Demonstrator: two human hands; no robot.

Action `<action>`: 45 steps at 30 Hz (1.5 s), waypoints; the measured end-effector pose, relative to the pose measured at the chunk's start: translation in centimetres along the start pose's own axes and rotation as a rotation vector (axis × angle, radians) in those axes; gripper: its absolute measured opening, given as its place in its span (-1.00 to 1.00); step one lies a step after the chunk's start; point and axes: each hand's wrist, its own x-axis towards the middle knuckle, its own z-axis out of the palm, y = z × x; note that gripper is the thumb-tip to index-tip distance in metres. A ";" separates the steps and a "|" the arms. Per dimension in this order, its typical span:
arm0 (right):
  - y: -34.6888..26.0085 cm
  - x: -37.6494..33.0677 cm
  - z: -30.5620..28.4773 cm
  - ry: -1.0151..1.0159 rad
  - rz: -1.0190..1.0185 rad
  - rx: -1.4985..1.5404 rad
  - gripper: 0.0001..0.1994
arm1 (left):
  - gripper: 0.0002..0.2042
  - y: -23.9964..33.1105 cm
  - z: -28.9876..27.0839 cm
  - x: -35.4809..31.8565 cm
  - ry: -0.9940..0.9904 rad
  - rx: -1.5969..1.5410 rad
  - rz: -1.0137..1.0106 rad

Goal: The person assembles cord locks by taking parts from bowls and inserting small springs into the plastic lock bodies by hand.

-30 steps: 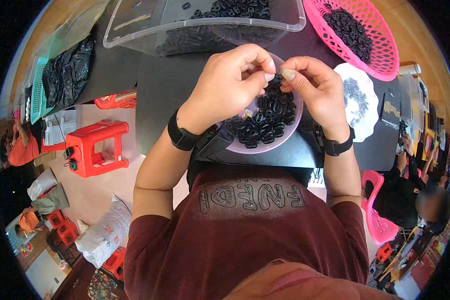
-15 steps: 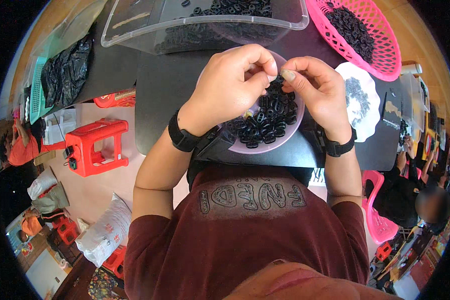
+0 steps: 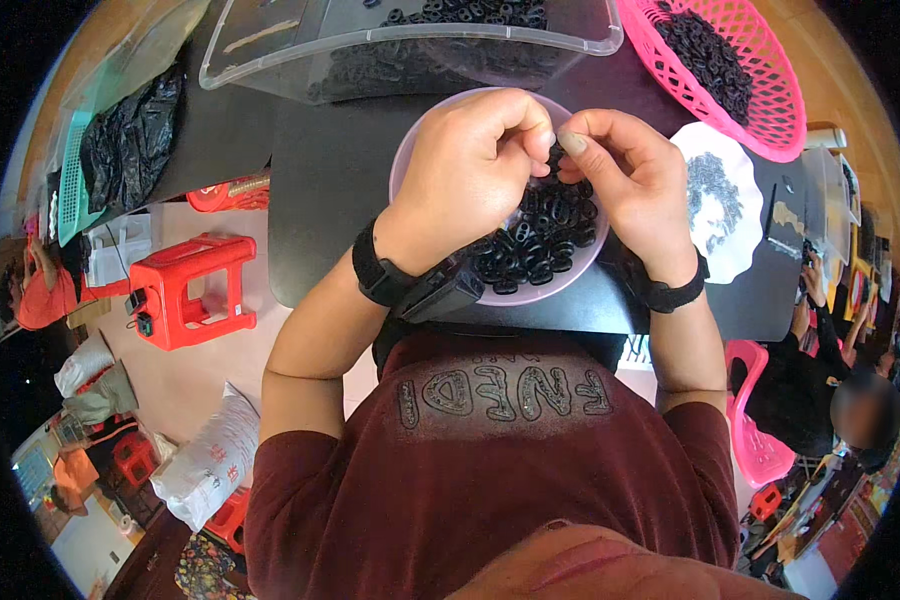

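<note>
"Many glossy, black, slotted oval pieces (image 3: 544,240) lie heaped in the round, pale lilac bowl (image 3: 400,166). How would one feel?"

"Light, I'd judge, and probably stiff, like hard plastic. That shine suggests a slippery surface; breakage seems unlikely."

"Where would you take hold?"

"Across the long outer sides, between thumb and fingertip, gently. Squeezed at a rounded end, it could skid away."

"And the person's fingers?"

"Over the bowl, the left hand (image 3: 475,165) has thumb and forefinger drawn together at the tips; the right hand (image 3: 625,182) does likewise, just beside it. Whether something tiny is pinched there, I cannot tell."

"Anything near the right hand?"

"Just beyond it, a white, scalloped plate (image 3: 742,245) bearing small dark grey bits."
</note>
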 end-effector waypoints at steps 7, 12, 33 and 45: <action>-0.1 0.0 0.4 0.012 0.098 0.176 -0.89 | -0.82 -0.2 0.7 0.1 0.092 -0.146 -0.016; 0.0 0.0 0.9 0.057 0.086 0.261 -0.88 | -0.83 -0.3 1.0 -0.1 0.136 -0.183 0.013; 0.0 0.0 0.8 0.025 0.095 0.424 -0.77 | -0.85 0.8 0.2 0.7 0.249 -0.624 -0.239; 0.5 0.7 -1.2 0.075 -0.007 0.577 -0.86 | -0.88 -0.2 -1.2 0.6 -0.193 0.293 -0.113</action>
